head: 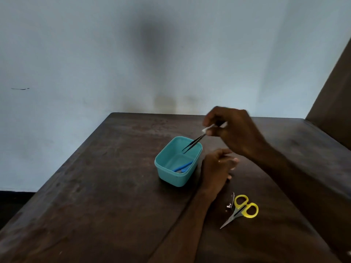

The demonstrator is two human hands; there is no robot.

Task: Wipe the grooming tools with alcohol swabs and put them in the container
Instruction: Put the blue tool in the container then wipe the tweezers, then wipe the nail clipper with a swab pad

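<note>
A teal plastic container (167, 174) stands open on the dark wooden table (106, 186), with a blue-handled tool (183, 166) lying inside. My right hand (233, 130) is raised above the container's far right corner and pinches dark tweezers (192, 144) together with a white swab (208, 128). The tweezer tips point down into the container. My left hand (218, 166) rests on the table just right of the container, fingers loosely curled and holding nothing. Yellow-handled scissors (242, 208) and a small metal nail clipper (230, 201) lie on the table to the near right.
A pale blue wall stands behind the table's far edge. A dark wooden panel (334, 103) rises at the right. The table's left edge drops to a dark floor.
</note>
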